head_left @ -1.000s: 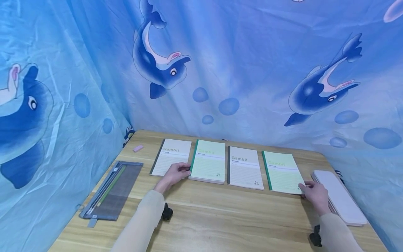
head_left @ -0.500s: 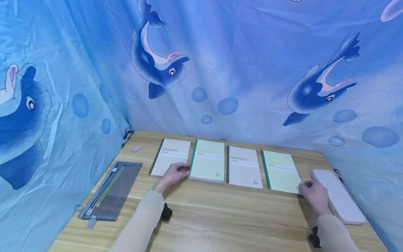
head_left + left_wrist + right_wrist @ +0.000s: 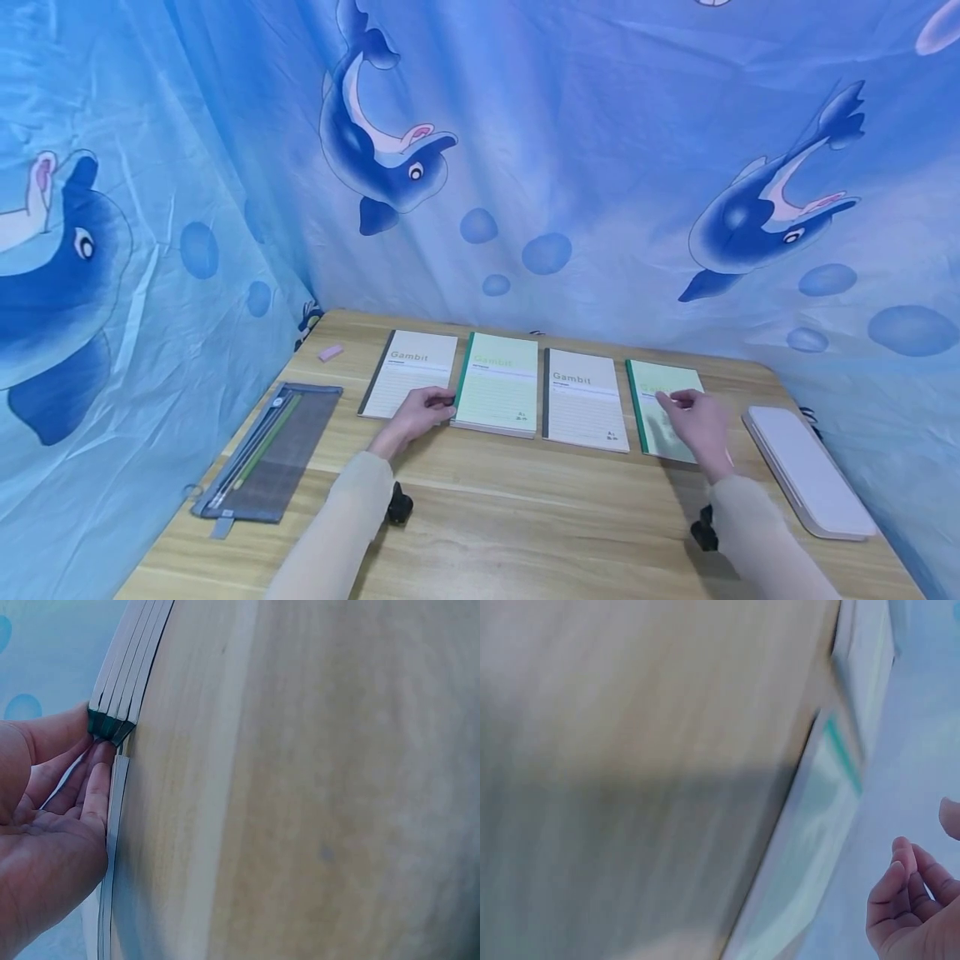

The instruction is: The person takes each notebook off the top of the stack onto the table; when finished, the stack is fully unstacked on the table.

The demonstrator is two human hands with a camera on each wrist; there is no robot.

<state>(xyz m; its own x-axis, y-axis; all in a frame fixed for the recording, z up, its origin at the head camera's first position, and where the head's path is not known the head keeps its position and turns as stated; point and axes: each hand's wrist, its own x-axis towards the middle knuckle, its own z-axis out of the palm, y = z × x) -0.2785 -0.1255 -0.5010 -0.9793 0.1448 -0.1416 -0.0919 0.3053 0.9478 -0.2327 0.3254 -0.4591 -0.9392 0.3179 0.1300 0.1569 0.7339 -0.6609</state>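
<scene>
Along the back of the table, two white notebooks alternate with green ones. My left hand (image 3: 416, 415) is at the near left corner of the green notebook stack (image 3: 495, 383). In the left wrist view its thumb lies against the stack's top corner, with fingertips under the green spine (image 3: 111, 726). The left white notebook (image 3: 408, 371) lies beside that hand. My right hand (image 3: 697, 425) hovers over the rightmost green notebook (image 3: 660, 437), partly covering it. Its thumb and loosely bent fingers (image 3: 892, 900) stand apart, holding nothing. The other white notebook (image 3: 585, 400) lies between the green ones.
A grey mesh pencil pouch (image 3: 300, 454) with a green pencil lies at the left, below a pink eraser (image 3: 330, 352). A white case (image 3: 813, 471) lies near the right edge. Blue dolphin curtains (image 3: 600, 167) hang behind the wooden table (image 3: 540, 533).
My right hand has left the near right corner of the rightmost green notebook and moved up and left over its cover. My left hand stays at the stack's corner.
</scene>
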